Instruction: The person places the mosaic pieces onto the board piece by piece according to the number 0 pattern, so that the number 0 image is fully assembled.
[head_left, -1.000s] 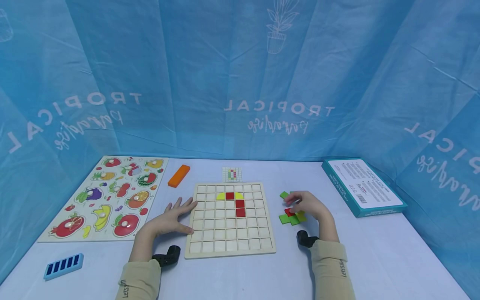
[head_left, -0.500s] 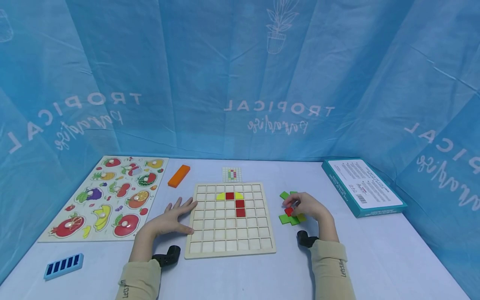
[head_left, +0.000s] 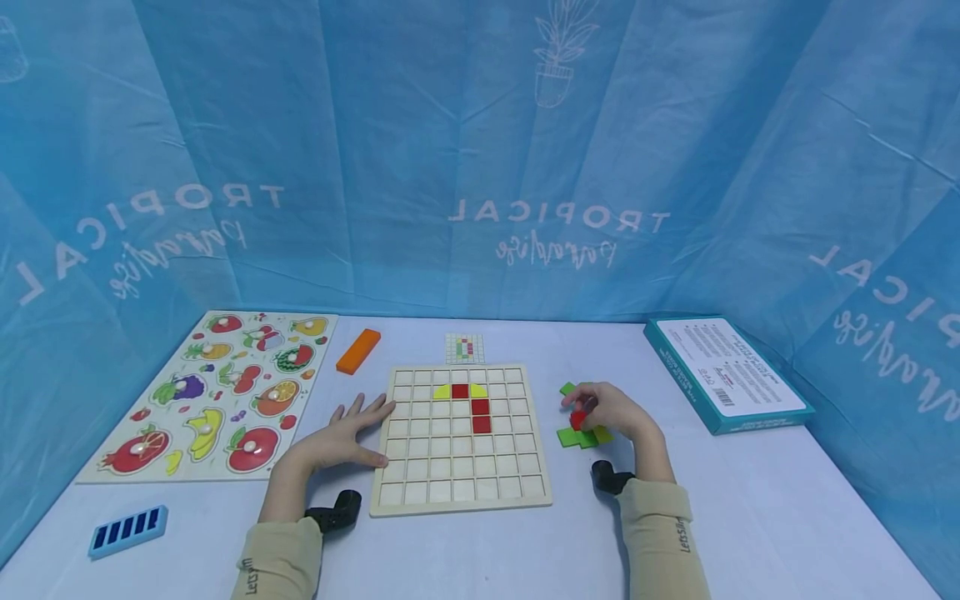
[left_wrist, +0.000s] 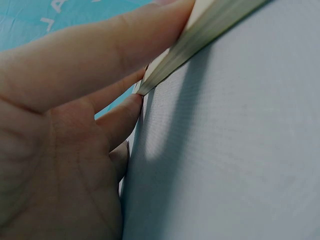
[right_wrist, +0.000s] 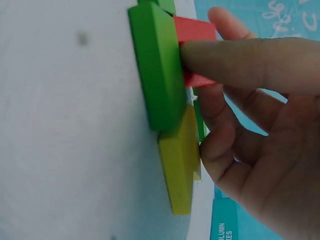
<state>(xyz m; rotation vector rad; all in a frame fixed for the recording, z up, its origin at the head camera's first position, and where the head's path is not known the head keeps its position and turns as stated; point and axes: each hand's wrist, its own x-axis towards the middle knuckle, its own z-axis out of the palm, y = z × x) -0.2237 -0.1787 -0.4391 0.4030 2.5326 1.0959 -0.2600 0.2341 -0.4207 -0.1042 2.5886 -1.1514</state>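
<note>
Our left hand (head_left: 330,442) had its fingers (head_left: 372,414) spread, thumb (head_left: 371,457) apart; well to its right, our right hand (head_left: 618,412) pinched, fingers curled.

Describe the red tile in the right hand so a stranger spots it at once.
Find the pale gridded board, then go right to the loose green and yellow tiles. There the right hand pinches the red tile, the only red visible in that cluster.

A bare left hand (left_wrist: 65,130) lies beside a pale, straight-edged, flat wooden board (left_wrist: 204,32), its thumb (left_wrist: 105,55) touching the board's edge. Below the board, a white, woven-looking surface (left_wrist: 255,130) bears soft dark shadows (left_wrist: 186,110); behind the board shows light-blue cloth (left_wrist: 20,32) with white lettering (left_wrist: 49,25).
</note>
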